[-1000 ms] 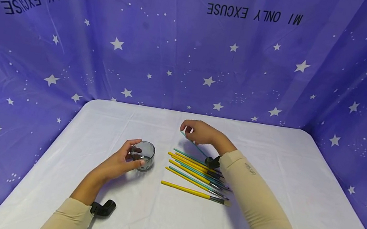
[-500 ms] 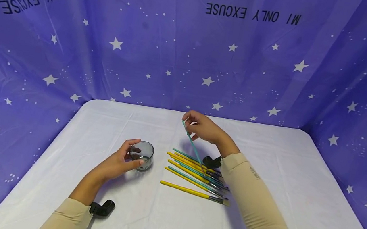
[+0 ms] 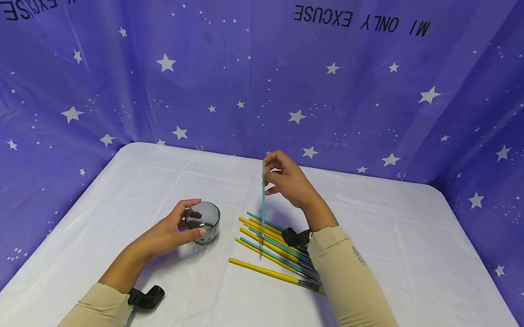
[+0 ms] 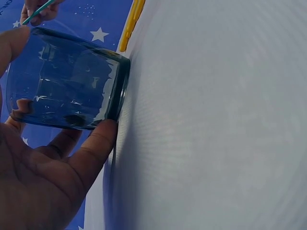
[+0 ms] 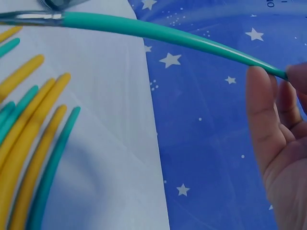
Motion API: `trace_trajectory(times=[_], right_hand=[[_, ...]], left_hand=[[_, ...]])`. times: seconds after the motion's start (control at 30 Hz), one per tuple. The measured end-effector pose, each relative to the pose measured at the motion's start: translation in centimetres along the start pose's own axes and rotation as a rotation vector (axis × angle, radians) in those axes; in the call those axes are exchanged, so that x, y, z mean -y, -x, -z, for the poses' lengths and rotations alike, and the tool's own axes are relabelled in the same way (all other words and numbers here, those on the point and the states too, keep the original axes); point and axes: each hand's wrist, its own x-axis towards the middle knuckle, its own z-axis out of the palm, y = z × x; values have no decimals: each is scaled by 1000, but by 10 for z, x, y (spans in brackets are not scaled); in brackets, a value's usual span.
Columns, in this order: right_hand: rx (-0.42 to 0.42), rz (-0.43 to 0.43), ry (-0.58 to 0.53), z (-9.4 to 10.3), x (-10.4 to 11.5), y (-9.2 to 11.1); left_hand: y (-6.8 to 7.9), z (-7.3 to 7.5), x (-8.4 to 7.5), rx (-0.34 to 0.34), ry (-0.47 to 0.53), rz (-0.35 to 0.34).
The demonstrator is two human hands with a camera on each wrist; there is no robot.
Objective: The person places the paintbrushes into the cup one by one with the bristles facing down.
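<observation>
Probably the step in hand at the bench (image 3: 405, 276) is singling out one of the brushes (image 3: 274, 247); the next move likely calls for keeping its tip clear of the rest. Left of them, the left hand (image 3: 166, 237) has its fingers curled round the cup (image 4: 72, 81); the right hand (image 3: 288, 183) pinches a teal brush (image 5: 158, 32) near its handle end, tip down over the others.

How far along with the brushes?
Looks early. Done: one teal brush picked up; none in the glass. In hand: right hand pinches that brush, left hand holds the glass. Remaining: yellow and teal brushes lying on the table.
</observation>
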Motion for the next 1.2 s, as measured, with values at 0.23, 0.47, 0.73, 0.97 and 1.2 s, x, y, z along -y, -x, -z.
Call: trace_trajectory(times=[0.23, 0.47, 0.73, 0.97, 1.2], right_hand=[[-99, 69, -87, -9, -1, -2], [-206, 103, -161, -17, 4, -5], [-340, 146, -254, -22, 15, -9], [-392, 179, -321, -24, 26, -12], [-402, 202, -340, -34, 32, -15]], left_hand=[[1, 0, 0, -5, 10, 4], [1, -1, 0, -6, 15, 0], [1, -1, 0, -6, -3, 3], [1, -1, 0, -11, -4, 4], [0, -1, -1, -18, -8, 11]])
